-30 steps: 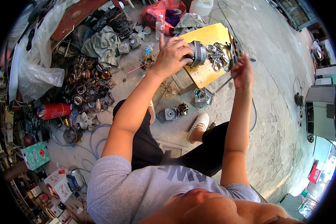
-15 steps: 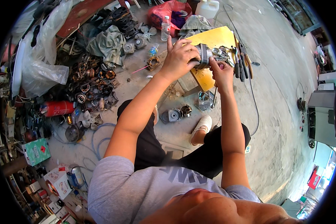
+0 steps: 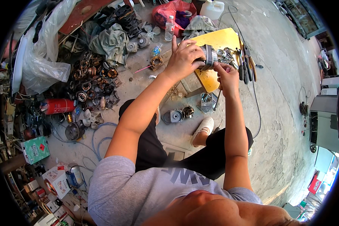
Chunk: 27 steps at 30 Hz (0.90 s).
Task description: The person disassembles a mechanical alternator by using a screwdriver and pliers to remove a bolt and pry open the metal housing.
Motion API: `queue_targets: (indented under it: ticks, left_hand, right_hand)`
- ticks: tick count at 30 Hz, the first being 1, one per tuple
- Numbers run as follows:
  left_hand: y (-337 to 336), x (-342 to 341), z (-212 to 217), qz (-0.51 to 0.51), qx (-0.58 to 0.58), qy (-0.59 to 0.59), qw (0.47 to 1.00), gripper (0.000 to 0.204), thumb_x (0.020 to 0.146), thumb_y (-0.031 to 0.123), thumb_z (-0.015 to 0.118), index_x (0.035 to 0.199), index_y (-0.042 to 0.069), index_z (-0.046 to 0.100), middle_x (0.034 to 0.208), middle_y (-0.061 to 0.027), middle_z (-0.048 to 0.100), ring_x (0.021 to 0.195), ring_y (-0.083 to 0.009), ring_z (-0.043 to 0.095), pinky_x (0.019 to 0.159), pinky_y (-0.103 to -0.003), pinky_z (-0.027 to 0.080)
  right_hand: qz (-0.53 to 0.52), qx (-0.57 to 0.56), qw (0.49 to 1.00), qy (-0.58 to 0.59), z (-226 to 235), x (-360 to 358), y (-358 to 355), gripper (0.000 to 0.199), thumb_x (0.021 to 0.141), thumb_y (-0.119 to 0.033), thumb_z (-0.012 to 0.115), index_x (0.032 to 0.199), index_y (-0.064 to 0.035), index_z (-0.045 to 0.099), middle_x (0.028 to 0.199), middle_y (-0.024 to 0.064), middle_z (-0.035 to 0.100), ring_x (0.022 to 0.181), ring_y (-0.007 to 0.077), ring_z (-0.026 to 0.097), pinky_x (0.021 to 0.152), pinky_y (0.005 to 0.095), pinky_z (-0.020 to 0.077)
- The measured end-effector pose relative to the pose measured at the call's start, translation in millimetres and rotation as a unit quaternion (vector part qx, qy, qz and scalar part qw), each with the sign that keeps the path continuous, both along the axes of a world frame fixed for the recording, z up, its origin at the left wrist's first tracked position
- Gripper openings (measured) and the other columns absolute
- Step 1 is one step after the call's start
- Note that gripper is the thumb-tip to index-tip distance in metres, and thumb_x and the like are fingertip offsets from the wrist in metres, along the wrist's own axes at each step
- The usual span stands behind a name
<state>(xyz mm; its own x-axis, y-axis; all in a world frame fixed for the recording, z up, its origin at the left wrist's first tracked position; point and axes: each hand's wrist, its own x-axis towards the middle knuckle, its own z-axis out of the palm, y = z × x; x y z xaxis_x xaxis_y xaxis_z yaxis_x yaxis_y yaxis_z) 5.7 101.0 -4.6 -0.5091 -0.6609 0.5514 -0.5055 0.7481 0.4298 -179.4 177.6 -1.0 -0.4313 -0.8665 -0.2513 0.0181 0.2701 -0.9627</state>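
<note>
My left hand (image 3: 186, 58) grips the left side of a small electric motor (image 3: 208, 57), a silver body with a dark band round it, held at the yellow bench (image 3: 220, 37). Its thumb is below and its index finger points up and away. At the motor's right end my right hand (image 3: 227, 78) is closed, its fingertips close to the metal. A slim rod-like tool (image 3: 217, 100) with a dark shaft slants down from this hand, and a bit of pink shows between the fingers. Small metal parts (image 3: 226, 55) lie beside the motor on the bench.
Screwdrivers and pliers (image 3: 247, 66) hang along the bench's right edge. Below the bench sit a clear container (image 3: 208, 102) and a grey motor housing (image 3: 173, 116). Left on the floor are piled motor parts (image 3: 92, 77), a bottle (image 3: 170, 28) and a red bag (image 3: 160, 14).
Both hands and the motor have shifted very slightly right in the picture, along with the whole scene. My right hand has turned a little, its fingers curled more. The grip on the motor stays.
</note>
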Motion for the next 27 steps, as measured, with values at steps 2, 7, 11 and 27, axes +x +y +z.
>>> queue_targets:
  ticks: [2,7,11,27]
  left_hand:
    - [-1.0,0.3,-0.2,-0.004,-0.005,-0.006,1.000,0.019,0.073,0.019,0.080,0.088,0.022,0.070,0.107,0.0082,0.065,0.126,-0.0226,0.050,0.114,-0.068,0.013]
    - [-2.1,1.2,-1.7,-0.002,-0.010,-0.010,1.000,0.018,0.074,0.022,0.081,0.088,0.021,0.070,0.110,0.0081,0.065,0.127,-0.0224,0.050,0.114,-0.068,0.014]
    - [-3.8,1.6,-2.2,-0.001,-0.013,-0.001,1.000,0.018,0.075,0.027,0.081,0.088,0.021,0.070,0.112,0.0081,0.065,0.127,-0.0223,0.049,0.113,-0.068,0.014]
    - [-8.6,2.8,-0.7,-0.013,0.021,0.008,1.000,0.021,0.079,0.035,0.077,0.090,0.019,0.070,0.115,0.0082,0.067,0.130,-0.0228,0.047,0.113,-0.068,0.013]
  right_hand:
    - [-0.004,-0.024,1.000,0.007,-3.5,0.1,0.1,0.028,0.086,-0.028,0.078,0.094,-0.0021,0.071,0.069,-0.0038,0.056,0.051,0.0030,0.044,0.040,0.0198,0.0302]
    - [0.027,-0.060,0.997,0.042,-8.1,-1.8,-0.1,0.023,0.088,-0.022,0.076,0.097,-0.0019,0.071,0.071,-0.0034,0.059,0.054,0.0025,0.045,0.045,0.0188,0.0339]
    - [0.038,-0.102,0.991,0.078,-13.7,-0.8,-0.9,0.014,0.089,-0.013,0.073,0.095,0.0000,0.071,0.070,-0.0072,0.058,0.059,0.0003,0.041,0.052,0.0182,0.0326]
    - [0.038,-0.125,0.970,0.202,-12.5,8.6,3.7,0.011,0.088,-0.007,0.071,0.098,-0.0016,0.068,0.073,-0.0033,0.061,0.060,0.0021,0.042,0.053,0.0219,0.0378]
